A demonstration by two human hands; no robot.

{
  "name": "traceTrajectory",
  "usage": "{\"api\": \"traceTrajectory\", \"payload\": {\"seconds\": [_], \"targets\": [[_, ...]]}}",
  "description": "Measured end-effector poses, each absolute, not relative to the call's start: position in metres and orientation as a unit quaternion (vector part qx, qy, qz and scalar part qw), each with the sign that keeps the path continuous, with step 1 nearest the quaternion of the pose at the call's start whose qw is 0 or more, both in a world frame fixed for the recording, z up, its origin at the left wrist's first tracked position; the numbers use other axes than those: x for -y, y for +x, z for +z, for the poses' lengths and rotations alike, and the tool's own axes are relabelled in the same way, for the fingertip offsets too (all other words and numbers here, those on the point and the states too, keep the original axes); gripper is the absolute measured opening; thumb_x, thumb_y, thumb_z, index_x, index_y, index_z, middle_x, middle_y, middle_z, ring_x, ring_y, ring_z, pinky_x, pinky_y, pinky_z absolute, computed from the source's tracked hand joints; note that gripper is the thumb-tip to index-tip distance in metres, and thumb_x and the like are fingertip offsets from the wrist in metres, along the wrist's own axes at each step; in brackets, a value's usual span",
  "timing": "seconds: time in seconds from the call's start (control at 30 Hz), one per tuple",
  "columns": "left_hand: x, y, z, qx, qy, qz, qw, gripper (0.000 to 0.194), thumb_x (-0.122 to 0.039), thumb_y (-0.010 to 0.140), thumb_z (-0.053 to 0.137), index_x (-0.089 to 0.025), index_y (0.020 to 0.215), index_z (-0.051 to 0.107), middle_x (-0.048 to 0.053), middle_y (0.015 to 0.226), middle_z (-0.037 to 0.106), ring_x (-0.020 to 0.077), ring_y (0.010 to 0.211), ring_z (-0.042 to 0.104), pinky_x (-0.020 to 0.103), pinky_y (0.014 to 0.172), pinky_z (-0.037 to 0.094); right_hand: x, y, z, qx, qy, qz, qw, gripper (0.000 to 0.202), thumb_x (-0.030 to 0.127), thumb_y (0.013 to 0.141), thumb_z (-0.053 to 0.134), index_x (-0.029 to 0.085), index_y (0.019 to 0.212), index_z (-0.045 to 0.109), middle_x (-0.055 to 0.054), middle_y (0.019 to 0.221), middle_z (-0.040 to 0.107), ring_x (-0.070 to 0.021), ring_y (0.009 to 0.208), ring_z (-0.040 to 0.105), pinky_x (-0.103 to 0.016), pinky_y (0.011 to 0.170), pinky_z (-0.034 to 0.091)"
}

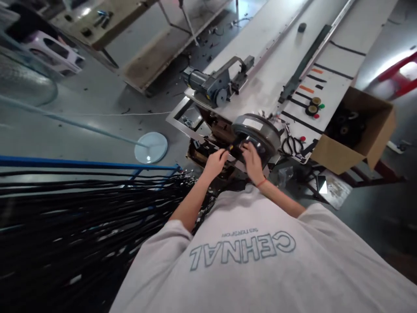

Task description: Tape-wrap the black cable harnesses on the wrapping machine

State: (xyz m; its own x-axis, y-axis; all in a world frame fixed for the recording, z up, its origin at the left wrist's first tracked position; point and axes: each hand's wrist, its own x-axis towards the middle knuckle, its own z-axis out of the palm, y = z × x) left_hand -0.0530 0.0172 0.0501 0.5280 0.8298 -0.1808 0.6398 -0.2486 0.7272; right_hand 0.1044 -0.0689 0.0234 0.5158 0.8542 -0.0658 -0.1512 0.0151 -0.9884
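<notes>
My left hand point(217, 161) is closed, thumb and fingers pinching a thin black piece with a small yellow spot point(231, 148) at its end. The black piece points toward my right hand point(252, 160), whose fingers are curled together beside it. What those fingers hold is too small to make out. Just beyond my right hand is a round dark drum-like part point(269, 135) with a white label point(253, 124) on top, at the near end of a long white workbench point(270, 56). Beside it lie black-handled scissors point(291, 144).
A grey motor unit point(208, 84) sits on the bench's left edge. Tape rolls point(313, 106) and black strips lie to the right, near an open cardboard box point(374, 126) of black parts. Many black cables point(97, 226) hang over a blue rack point(81, 163) at left. A phone point(322, 184) lies low right.
</notes>
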Motion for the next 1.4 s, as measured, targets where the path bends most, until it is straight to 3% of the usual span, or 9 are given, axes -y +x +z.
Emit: {"api": "traceTrajectory", "payload": {"seconds": [0.17,0.3,0.5,0.63,0.77,1.0,1.17,1.3,1.4], "targets": [[-0.038,-0.016,0.051,-0.525,0.764,0.206,0.315,0.023,-0.032,0.098,0.049,-0.013,0.104,0.059,0.010,0.110,0.063,0.0206,0.104,0.057,0.032,0.098,0.039,0.098,0.175,0.042,0.411,-0.701,0.173,0.557,0.047,0.055,0.093,0.048,0.022,0.125,0.061,-0.014,0.140,0.052,-0.0267,0.139,0.042,-0.047,0.112,0.039],[0.006,-0.005,0.026,-0.519,0.725,0.127,0.435,0.027,-0.040,0.095,0.054,-0.014,0.089,0.063,0.007,0.083,0.067,0.0187,0.081,0.064,0.031,0.088,0.048,0.053,0.257,0.025,0.406,-0.698,0.357,0.470,0.052,0.064,0.090,0.049,0.016,0.092,0.069,-0.010,0.093,0.068,-0.0242,0.097,0.063,-0.041,0.093,0.051],[0.041,0.053,-0.026,-0.598,0.478,0.137,0.629,0.078,-0.046,0.077,0.079,-0.013,0.138,0.042,0.018,0.120,0.066,0.0224,0.101,0.067,0.031,0.084,0.054,0.009,0.258,0.051,0.424,-0.724,0.433,0.328,0.058,0.068,0.087,0.054,0.016,0.060,0.056,0.001,0.055,0.047,-0.0126,0.058,0.045,-0.032,0.071,0.047],[0.029,0.070,-0.024,-0.587,0.383,0.145,0.698,0.045,-0.036,0.083,0.073,-0.015,0.118,0.058,0.009,0.099,0.071,0.0172,0.083,0.068,0.029,0.076,0.056,-0.010,0.243,0.074,0.438,-0.750,0.410,0.279,0.059,0.070,0.088,0.052,0.019,0.059,0.047,0.003,0.053,0.036,-0.0124,0.056,0.040,-0.032,0.067,0.044],[0.024,0.044,-0.010,-0.583,0.378,0.038,0.718,0.021,-0.030,0.077,0.074,-0.014,0.087,0.064,0.003,0.068,0.066,0.0158,0.063,0.063,0.030,0.067,0.055,-0.021,0.243,0.074,0.461,-0.729,0.410,0.297,0.057,0.071,0.087,0.053,0.019,0.064,0.047,0.001,0.056,0.039,-0.0164,0.064,0.047,-0.033,0.070,0.046],[0.014,-0.002,0.016,-0.619,0.339,0.131,0.696,0.025,-0.037,0.078,0.067,-0.019,0.093,0.061,0.003,0.084,0.071,0.0150,0.069,0.065,0.024,0.061,0.050,0.068,0.196,0.062,0.447,-0.683,0.285,0.501,0.040,0.059,0.091,0.054,0.022,0.076,0.055,-0.005,0.077,0.057,-0.0210,0.085,0.057,-0.036,0.083,0.049],[0.011,-0.017,0.034,-0.572,0.212,0.183,0.771,0.028,-0.041,0.080,0.060,-0.018,0.095,0.060,0.006,0.089,0.074,0.0181,0.079,0.071,0.024,0.062,0.050,0.131,0.175,0.004,0.208,-0.631,0.619,0.418,0.030,0.042,0.077,0.074,0.019,0.069,0.056,-0.001,0.067,0.063,-0.0137,0.060,0.058,-0.025,0.055,0.048],[0.029,-0.021,0.041,-0.575,0.191,0.191,0.772,0.026,-0.037,0.080,0.062,-0.017,0.097,0.061,0.005,0.087,0.074,0.0177,0.079,0.071,0.026,0.070,0.053,0.114,0.170,-0.030,0.018,-0.471,0.748,0.467,0.021,0.023,0.073,0.078,0.018,0.083,0.061,-0.005,0.099,0.074,-0.0127,0.085,0.070,-0.023,0.074,0.056],[0.043,-0.022,0.036,-0.585,0.190,0.164,0.771,0.027,-0.035,0.080,0.063,-0.016,0.099,0.062,0.006,0.088,0.075,0.0175,0.078,0.071,0.027,0.070,0.054,0.100,0.160,-0.035,-0.016,-0.441,0.753,0.488,0.009,0.020,0.080,0.071,0.016,0.085,0.065,-0.006,0.091,0.075,-0.0107,0.081,0.071,-0.019,0.077,0.057]]}}
